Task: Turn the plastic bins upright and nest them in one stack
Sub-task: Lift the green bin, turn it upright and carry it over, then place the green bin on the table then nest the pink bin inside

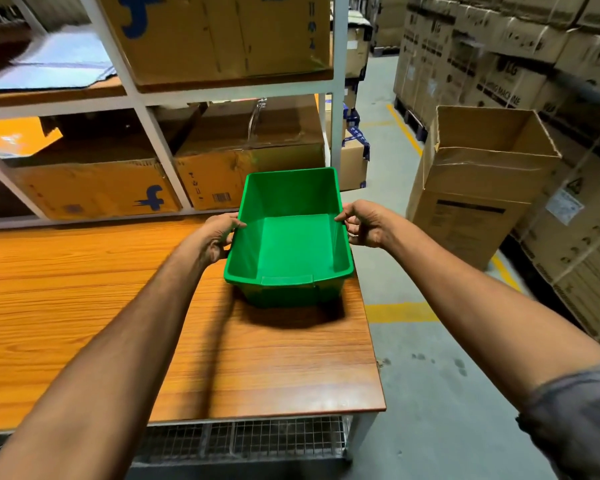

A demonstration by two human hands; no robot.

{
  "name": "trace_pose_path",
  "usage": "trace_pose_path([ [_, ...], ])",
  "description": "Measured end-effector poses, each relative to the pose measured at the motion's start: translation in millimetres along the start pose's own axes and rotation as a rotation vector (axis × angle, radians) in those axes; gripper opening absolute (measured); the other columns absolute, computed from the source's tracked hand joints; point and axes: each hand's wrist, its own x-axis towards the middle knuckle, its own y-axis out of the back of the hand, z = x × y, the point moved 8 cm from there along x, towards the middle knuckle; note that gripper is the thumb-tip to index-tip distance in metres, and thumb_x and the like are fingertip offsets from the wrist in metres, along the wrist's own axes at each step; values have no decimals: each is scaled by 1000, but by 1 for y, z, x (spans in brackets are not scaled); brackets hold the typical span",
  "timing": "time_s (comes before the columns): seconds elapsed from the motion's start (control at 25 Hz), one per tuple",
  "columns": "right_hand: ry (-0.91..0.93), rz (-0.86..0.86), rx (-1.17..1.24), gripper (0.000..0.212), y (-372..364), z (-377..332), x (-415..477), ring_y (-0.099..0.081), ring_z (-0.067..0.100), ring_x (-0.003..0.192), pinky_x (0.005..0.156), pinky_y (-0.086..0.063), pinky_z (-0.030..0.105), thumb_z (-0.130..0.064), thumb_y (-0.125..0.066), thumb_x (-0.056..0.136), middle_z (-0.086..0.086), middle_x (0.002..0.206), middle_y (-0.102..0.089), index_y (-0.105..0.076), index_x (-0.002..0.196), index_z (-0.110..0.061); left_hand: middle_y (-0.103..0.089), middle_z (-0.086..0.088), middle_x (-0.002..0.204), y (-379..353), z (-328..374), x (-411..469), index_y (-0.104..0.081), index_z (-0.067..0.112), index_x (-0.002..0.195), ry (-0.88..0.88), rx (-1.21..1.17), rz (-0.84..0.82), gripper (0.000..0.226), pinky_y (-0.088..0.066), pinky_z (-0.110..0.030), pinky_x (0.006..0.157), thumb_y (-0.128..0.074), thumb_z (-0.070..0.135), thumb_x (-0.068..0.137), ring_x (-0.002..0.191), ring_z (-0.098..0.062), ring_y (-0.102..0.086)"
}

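You've got the green bin mouth-up over the far right part of the table, and honestly I can't tell if its base touches the top or sits just off it, though there's a dark shadow under it. Your left hand grips its left rim and your right hand grips its right rim, fingers curled under the edge. Right of the table an open carton stands on the floor.
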Motion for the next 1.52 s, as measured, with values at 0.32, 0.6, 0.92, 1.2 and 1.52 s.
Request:
trace_pose_path([
  [0.32, 1, 12, -6, 47, -8, -2, 2, -79, 20, 86, 63, -60, 25, 4, -52, 86, 8, 108, -77, -61, 128, -15, -63, 0, 117, 7, 2, 3, -66, 23, 132, 3, -20, -11, 40, -49, -37, 87, -47, 5, 102, 92, -16, -54],
  [0.6, 2, 36, -24, 43, -7, 1, -7, -78, 16, 90, 75, -57, 26, -1, -58, 90, 6, 106, -78, -62, 130, -14, -63, -1, 133, 15, 1, 13, -67, 25, 131, -17, -3, -23, 34, -52, -41, 99, -55, 12, 102, 121, -21, -55],
  [0.92, 185, 60, 36, 28, 0, -12, -87, -60, 15, 99, 76, -50, 29, -2, -58, 94, 5, 107, -65, -66, 116, -17, -59, -2, 138, 44, 11, -47, -58, 23, 139, -302, -85, 132, 44, -49, -37, 90, -69, 16, 96, 121, -18, -56],
  [1.2, 288, -120, -68, 36, -7, 29, -157, -64, 17, 110, 82, -48, 33, -5, -62, 95, 0, 106, -77, -66, 128, -20, -69, 7, 112, 31, -43, -163, -62, 24, 134, -420, -208, 152, 37, -50, -32, 87, -66, 15, 98, 111, -11, -65],
  [1.52, 323, -230, -309, 38, -34, 122, -211, -60, 6, 90, 74, -47, 24, 0, -68, 90, -6, 102, -64, -69, 121, -21, -68, 9, 100, 11, -147, -242, -67, 22, 121, -473, -84, 248, 29, -49, -15, 77, -69, 9, 95, 84, 4, -60],
])
